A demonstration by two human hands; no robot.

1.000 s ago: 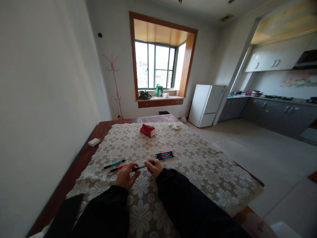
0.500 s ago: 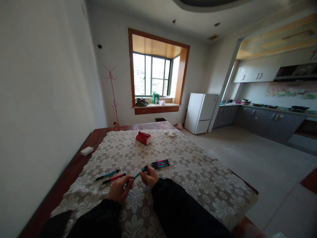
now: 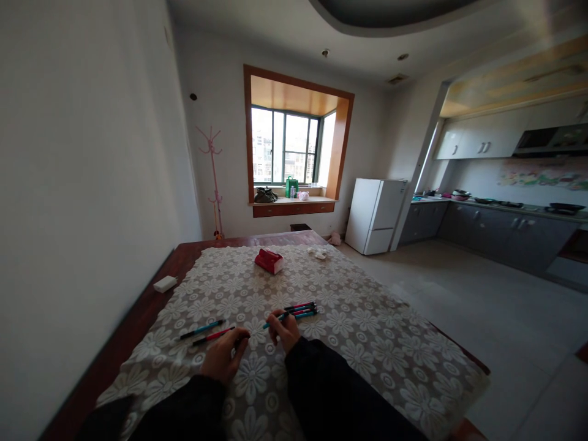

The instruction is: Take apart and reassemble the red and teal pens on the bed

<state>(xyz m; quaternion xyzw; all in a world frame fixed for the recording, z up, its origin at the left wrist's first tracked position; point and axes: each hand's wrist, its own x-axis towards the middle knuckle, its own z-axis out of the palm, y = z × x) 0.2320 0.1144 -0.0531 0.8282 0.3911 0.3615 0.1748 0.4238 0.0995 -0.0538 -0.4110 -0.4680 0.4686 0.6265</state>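
Right hand (image 3: 285,329) is pinched on a teal pen (image 3: 275,320), tip toward the pen bunch (image 3: 301,309) just beyond it, left hand (image 3: 223,357) loosely curled nearby holding nothing; looks light, stiff, slick, so I'd grip mid-barrel.

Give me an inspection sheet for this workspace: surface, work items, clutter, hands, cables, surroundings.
Surface: wooden table under a floral lace cloth.
Work items: right hand holds a blue pen; pen group beside it; two pens lie by the left hand.
Clutter: red pouch, white block, crumpled white bit.
Hands: left fingers curled on the cloth, holding nothing visible.
Cables: nothing seen.
Surroundings: window, coat stand, fridge, kitchen counter.
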